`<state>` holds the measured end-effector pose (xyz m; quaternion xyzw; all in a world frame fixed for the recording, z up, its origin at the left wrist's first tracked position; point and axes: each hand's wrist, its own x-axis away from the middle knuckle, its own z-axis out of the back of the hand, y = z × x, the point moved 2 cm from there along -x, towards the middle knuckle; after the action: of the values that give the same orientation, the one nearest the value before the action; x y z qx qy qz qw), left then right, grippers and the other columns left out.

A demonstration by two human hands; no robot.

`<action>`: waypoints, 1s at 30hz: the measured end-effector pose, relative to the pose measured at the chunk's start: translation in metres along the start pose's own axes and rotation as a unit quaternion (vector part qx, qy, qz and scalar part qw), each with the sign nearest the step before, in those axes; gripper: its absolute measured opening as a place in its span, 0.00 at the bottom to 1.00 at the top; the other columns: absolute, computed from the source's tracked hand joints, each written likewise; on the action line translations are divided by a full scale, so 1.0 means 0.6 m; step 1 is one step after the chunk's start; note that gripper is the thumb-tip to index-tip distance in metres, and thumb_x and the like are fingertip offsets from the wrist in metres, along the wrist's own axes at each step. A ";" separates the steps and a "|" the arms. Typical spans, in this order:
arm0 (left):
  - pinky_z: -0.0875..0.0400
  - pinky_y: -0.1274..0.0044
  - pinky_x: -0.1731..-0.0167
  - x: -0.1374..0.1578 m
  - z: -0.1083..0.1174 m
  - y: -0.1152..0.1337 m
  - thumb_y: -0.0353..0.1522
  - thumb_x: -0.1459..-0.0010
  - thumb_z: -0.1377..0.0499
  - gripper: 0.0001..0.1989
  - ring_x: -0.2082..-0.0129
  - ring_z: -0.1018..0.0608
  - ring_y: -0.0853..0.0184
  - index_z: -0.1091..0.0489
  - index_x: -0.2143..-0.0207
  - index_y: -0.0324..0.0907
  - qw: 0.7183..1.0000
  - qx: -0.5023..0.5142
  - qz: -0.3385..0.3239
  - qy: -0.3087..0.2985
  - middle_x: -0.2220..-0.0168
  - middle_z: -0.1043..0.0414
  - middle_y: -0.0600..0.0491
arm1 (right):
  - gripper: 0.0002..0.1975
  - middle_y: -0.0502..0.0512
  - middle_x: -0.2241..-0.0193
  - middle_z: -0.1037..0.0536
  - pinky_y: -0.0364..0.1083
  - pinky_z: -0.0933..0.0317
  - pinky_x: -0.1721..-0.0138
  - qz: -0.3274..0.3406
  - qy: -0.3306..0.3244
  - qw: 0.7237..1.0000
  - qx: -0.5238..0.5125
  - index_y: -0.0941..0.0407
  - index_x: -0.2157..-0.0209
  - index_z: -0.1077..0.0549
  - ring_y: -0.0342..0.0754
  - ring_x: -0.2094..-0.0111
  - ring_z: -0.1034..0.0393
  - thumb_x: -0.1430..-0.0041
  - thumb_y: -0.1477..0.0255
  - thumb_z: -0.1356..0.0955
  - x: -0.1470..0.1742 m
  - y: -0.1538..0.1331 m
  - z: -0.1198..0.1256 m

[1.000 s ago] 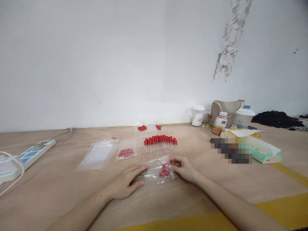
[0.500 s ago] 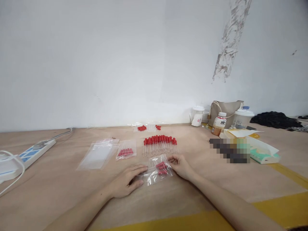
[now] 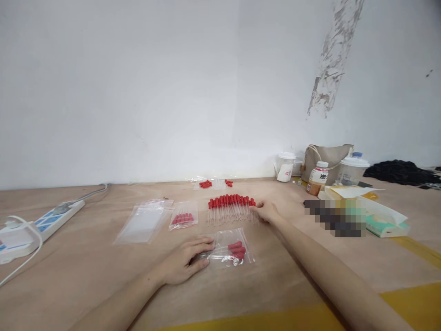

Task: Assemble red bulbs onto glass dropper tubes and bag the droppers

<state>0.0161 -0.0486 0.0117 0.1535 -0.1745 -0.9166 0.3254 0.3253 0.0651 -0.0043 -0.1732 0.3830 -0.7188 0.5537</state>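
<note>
My left hand (image 3: 188,260) lies on the table with thumb and fingers apart, fingertips resting on the left edge of a clear zip bag (image 3: 223,239). Inside that bag are a few droppers (image 3: 236,250) with red bulbs pointing right. At the right end of a row of glass droppers (image 3: 229,207) with red rubber bulbs, my right hand (image 3: 267,212) pinches the outermost dropper; its fingers partly cover it. A second zip bag (image 3: 183,216) holding several droppers lies flat to the left of the row. Beside it is a stack of flat clear bags (image 3: 143,223).
Near the wall lie plastic bags with red bulbs (image 3: 206,184). At left stands a power strip (image 3: 57,219) with cables. On the right are a lidded cup (image 3: 285,166), a drink bottle (image 3: 317,178), a grey bag (image 3: 329,156) and a green-white tissue pack (image 3: 389,220).
My right hand has let go of the zip bag's right side and moved up and right to the dropper row. The bag lies flatter; my left hand stays at its left edge.
</note>
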 end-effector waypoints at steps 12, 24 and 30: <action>0.50 0.65 0.46 -0.003 0.005 0.005 0.40 0.41 0.53 0.20 0.44 0.43 0.62 0.45 0.46 0.50 0.999 0.005 -0.019 -0.031 0.43 0.48 0.54 | 0.08 0.66 0.75 0.25 0.43 0.43 0.75 -0.042 -0.022 0.995 0.090 0.61 0.79 0.29 0.54 0.69 0.30 0.59 0.69 0.34 -0.029 -0.016 -0.020; 0.48 0.65 0.47 0.002 0.004 0.005 0.41 0.42 0.51 0.21 0.45 0.42 0.62 0.44 0.46 0.49 1.000 -0.002 -0.017 -0.021 0.43 0.46 0.52 | 0.11 0.52 0.87 0.34 0.40 0.46 0.81 -0.026 -0.050 0.996 -0.076 0.60 0.79 0.33 0.43 0.83 0.37 0.50 0.69 0.39 0.002 -0.035 0.022; 0.47 0.66 0.47 0.001 0.002 0.001 0.41 0.43 0.50 0.22 0.45 0.41 0.61 0.44 0.46 0.50 1.000 0.000 -0.013 -0.006 0.44 0.45 0.53 | 0.30 0.45 0.81 0.33 0.39 0.44 0.84 0.024 -0.041 0.965 -0.257 0.58 0.50 0.52 0.38 0.85 0.41 0.53 0.67 0.37 0.092 -0.019 0.034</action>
<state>0.0155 -0.0495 0.0129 0.1505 -0.1748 -0.9216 0.3121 0.3133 0.0078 0.0077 -0.3294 0.5361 -0.5748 0.5232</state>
